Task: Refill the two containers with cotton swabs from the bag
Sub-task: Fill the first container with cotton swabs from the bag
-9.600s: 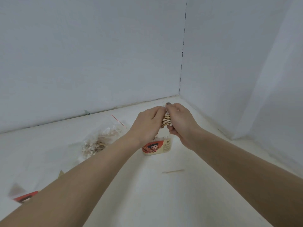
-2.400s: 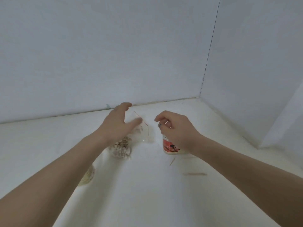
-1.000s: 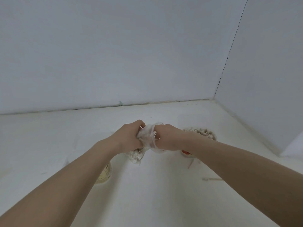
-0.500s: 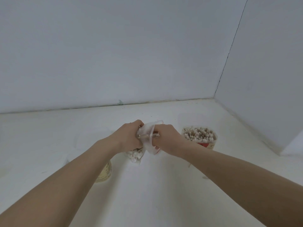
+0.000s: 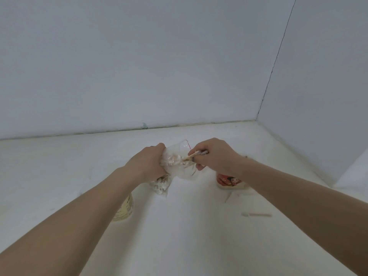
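Left hand gripping bag, right hand pinching cotton swabs

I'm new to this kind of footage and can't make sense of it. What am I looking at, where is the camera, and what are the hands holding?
No machine here: a person wears a camera on the head, looking down at their own arms. The left hand grips a clear plastic bag of cotton swabs. The right hand pinches a bunch of swabs at the bag's mouth. On the white surface stand a red-labelled container, partly hidden by the right wrist, and a yellowish one behind the left forearm. Loose swabs lie nearby.
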`<state>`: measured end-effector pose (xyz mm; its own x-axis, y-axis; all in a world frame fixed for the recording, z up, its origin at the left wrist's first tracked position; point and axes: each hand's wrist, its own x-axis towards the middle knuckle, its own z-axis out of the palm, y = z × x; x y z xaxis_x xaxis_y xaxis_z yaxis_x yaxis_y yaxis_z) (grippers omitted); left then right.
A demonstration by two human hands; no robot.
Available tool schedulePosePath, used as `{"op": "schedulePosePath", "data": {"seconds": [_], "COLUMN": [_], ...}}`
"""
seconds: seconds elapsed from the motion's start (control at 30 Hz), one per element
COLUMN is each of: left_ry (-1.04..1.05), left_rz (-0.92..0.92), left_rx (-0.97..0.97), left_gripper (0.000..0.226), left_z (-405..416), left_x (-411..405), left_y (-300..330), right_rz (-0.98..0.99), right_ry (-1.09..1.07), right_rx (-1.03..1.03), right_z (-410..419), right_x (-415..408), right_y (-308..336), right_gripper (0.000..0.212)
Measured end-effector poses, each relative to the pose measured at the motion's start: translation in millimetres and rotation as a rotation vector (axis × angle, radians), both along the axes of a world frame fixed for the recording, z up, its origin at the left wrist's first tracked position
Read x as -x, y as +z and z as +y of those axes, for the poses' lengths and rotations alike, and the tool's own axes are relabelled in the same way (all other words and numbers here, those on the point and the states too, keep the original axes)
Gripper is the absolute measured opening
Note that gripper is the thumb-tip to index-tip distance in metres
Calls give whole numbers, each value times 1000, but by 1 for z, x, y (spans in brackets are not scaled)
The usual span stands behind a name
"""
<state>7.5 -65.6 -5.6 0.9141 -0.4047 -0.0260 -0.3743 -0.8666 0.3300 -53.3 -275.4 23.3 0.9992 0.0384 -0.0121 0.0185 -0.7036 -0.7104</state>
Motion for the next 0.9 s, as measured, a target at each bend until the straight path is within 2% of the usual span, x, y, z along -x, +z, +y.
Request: {"op": "schedulePosePath", "data": {"seconds": [0.13, 0.3, 0.4, 0.47, 0.6, 0.77, 0.9], "left_ry": [51, 38, -77, -162, -293, -369, -362], "left_rz": [-15, 123, 135, 124, 102, 26, -60], "left_rx": [-31, 12, 135, 229, 334, 178, 82], "left_gripper": [34, 96, 112, 111, 100, 91, 54], "left_z": [-2, -11, -26, -39, -70, -101, -114], "left_x": [1, 6, 18, 29, 47, 59, 62], "left_y": [6, 18, 38, 50, 64, 53, 42], "right_rz": [25, 26, 28, 29, 89, 228, 286], "right_ry": [-19, -62, -89, -99, -85, -11, 3], "right_rx": [-7, -66, -105, -135, -341, -502, -628], "right_z": [-18, -41, -57, -66, -83, -95, -102], "right_x": [7, 16, 20, 22, 31, 44, 55], "right_y": [16, 25, 29, 30, 35, 38, 41], "right_gripper": [19, 15, 13, 13, 15, 19, 21]}}
